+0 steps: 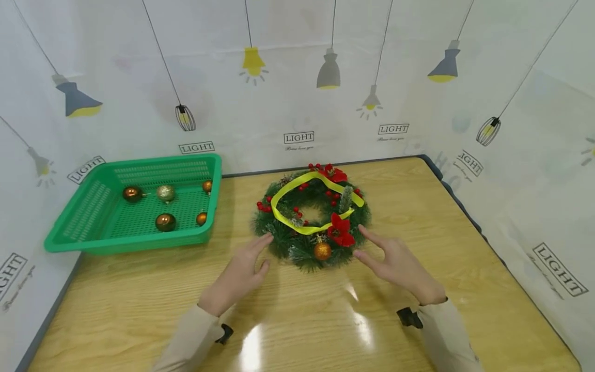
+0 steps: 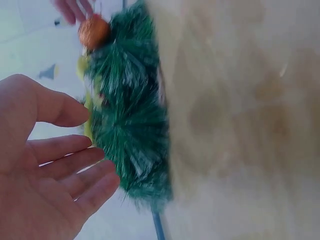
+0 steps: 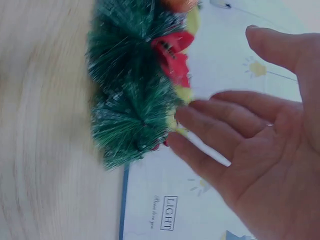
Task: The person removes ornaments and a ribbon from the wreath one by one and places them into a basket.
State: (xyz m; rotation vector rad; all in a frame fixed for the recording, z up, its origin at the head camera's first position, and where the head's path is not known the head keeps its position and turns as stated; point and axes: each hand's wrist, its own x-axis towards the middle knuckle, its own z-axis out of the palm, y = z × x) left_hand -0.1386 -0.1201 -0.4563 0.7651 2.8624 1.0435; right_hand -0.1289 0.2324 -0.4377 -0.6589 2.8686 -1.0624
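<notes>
Two hands flank green pine wreath with yellow ribbon [image 1: 312,217] at frame centre on wooden tabletop [image 1: 465,268]: left hand [image 1: 241,271] and right hand [image 1: 400,266] both flat-fingered, holding nothing, just beside wreath's lower edge.

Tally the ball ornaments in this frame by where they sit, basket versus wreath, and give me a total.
Ball ornaments in the green basket: 5 (first at, then)
Ball ornaments on the wreath: 1, orange-gold, at the near edge
Total: 6
The left hand and right hand hold none.
</notes>
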